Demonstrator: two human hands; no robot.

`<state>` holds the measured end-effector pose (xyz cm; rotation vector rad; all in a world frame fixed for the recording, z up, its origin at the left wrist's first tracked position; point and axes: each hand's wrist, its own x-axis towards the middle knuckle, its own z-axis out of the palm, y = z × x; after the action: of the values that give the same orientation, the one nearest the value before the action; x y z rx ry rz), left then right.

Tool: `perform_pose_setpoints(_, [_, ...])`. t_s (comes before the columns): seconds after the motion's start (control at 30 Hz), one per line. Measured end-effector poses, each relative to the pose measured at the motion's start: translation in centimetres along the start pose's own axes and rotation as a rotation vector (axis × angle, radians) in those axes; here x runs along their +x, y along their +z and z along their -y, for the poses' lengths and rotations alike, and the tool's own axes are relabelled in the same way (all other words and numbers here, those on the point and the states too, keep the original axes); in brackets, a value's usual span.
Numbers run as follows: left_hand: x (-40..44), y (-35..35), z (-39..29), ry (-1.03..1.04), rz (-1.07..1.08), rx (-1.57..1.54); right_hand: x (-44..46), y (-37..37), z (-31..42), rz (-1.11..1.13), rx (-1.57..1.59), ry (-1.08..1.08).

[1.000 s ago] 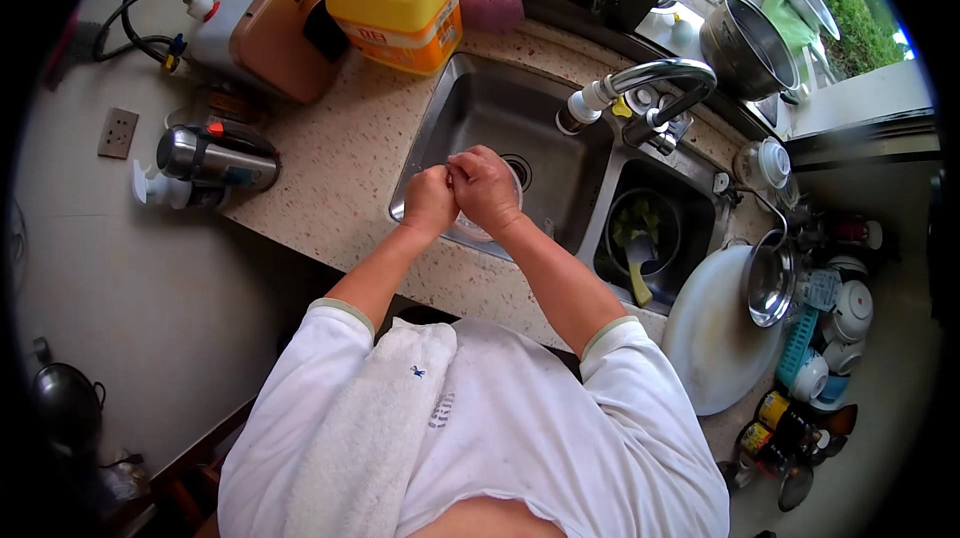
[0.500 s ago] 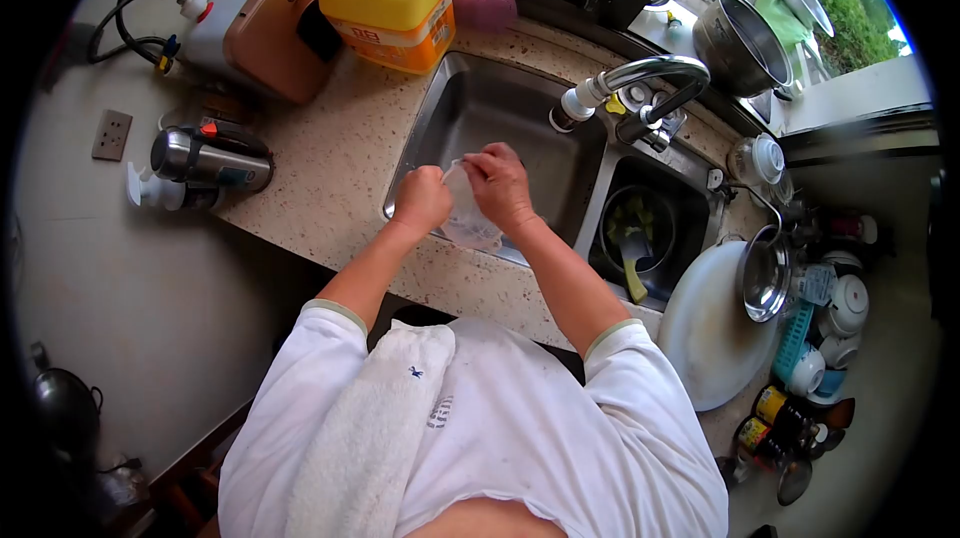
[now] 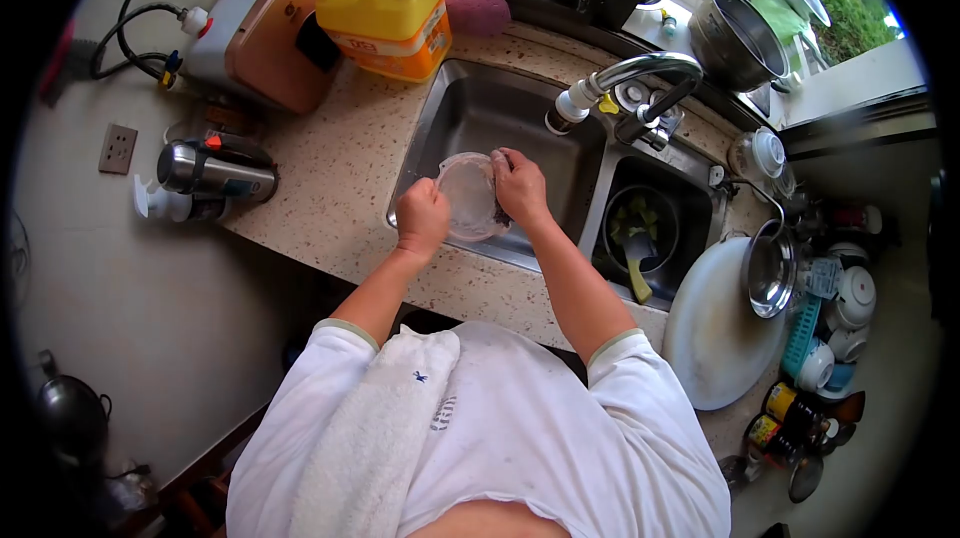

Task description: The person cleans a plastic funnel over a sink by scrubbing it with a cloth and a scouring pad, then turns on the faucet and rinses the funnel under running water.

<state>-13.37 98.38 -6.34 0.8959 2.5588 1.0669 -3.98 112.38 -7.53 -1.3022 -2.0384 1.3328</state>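
A clear, round plastic container (image 3: 466,196) is held over the front of the large sink basin (image 3: 500,103), with its round face turned up toward me. My left hand (image 3: 423,216) is closed on the rim at its left side. The fingers of my right hand (image 3: 520,186) grip the opposite side. Something small and dark shows at the container's right edge, below my right fingers; I cannot make out what it is. Behind the hands, the faucet (image 3: 640,78) reaches over the basin, and no water is seen flowing from it.
In the smaller basin, a pot (image 3: 640,228) holds green leaves and a green-handled tool (image 3: 637,268). A large white cutting board (image 3: 715,338) lies to the right. Left of the sink stand a yellow jug (image 3: 385,23) and a steel flask (image 3: 215,170).
The container has tipped from a side-on position so that its round face shows. My right hand has shifted slightly right and down, my left hand slightly down.
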Motion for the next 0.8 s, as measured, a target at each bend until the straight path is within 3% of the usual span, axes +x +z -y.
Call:
perform_pose_setpoints(0.1, [-0.8,-0.2,-0.9,-0.027,-0.001,-0.091,-0.3,-0.2,-0.6,0.033,-0.198,-0.268])
perform_pose_setpoints(0.17, [-1.2,-0.6,-1.1,-0.043,-0.007,-0.209,-0.3,-0.5,-0.7,0.119,-0.129,-0.355])
perform_pose_setpoints(0.27, [1.2,-1.8,-1.1,0.011,0.343,0.177,-0.7,-0.4,-0.4,0.234,-0.083,-0.431])
perform_pose_setpoints(0.3, [1.8,-1.6,-0.8,0.03,0.365,0.209,-0.7,-0.4,0.2,0.267,-0.077,-0.452])
perform_pose_setpoints(0.37, [2.4,-0.9,0.0,0.065,0.411,0.275,-0.7,0.0,1.5,0.123,-0.054,-0.436])
perform_pose_setpoints(0.47, [1.4,-0.2,-2.5,0.164,0.363,0.254,-1.3,1.6,4.7,-0.008,0.067,-0.472])
perform_pose_setpoints(0.5, [0.7,0.6,-3.0,0.208,0.193,-0.044,-1.0,1.8,5.1,0.008,-0.085,-0.52])
perform_pose_setpoints(0.6, [0.2,1.1,-1.2,0.225,0.216,0.072,1.4,1.0,2.2,0.078,-0.455,-0.362])
perform_pose_setpoints(0.63, [0.0,1.0,-0.7,0.25,0.185,0.067,2.1,0.5,0.8,0.124,-0.502,-0.173])
perform_pose_setpoints(0.73, [0.4,0.2,-0.8,0.283,0.125,0.116,1.5,0.5,-0.3,0.134,-0.384,0.014])
perform_pose_setpoints(0.8, [-0.4,0.5,-1.3,0.289,0.202,0.129,0.2,1.5,3.4,0.119,-0.322,-0.172])
